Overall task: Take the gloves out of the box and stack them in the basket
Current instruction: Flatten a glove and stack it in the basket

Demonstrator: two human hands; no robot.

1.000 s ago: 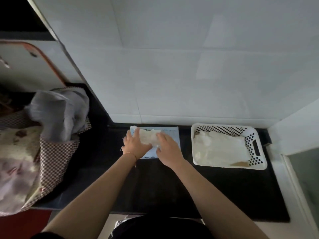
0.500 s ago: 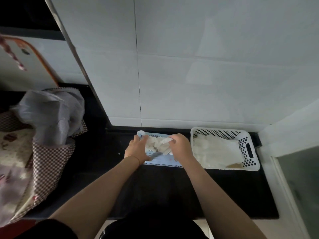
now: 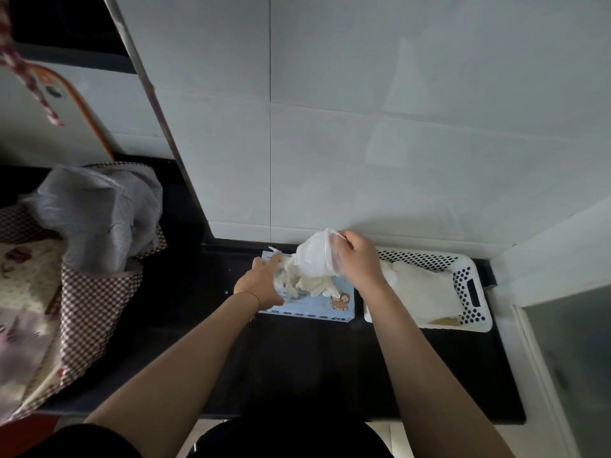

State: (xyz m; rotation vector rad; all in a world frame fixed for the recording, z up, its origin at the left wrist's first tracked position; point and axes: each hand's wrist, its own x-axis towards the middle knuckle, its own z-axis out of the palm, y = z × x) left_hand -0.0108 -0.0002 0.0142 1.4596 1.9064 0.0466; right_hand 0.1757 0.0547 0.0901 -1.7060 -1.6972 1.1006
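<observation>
The right hand (image 3: 355, 259) pinched a glove (image 3: 314, 259) raised over the box (image 3: 314, 309) near the counter's back edge. The left hand (image 3: 263, 284), fingers relaxed, pressed the box. The basket (image 3: 469, 285) stood just beside the box, holding stacked gloves. Risk: trailing gloves (image 3: 310, 285) could drag out together and spill. Box print was illegible.

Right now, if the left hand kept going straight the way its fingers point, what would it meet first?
The left hand points up and right over the box, so it would probably meet the glove held by the right hand first. Depth is unclear; it may already be touching the glove.
</observation>
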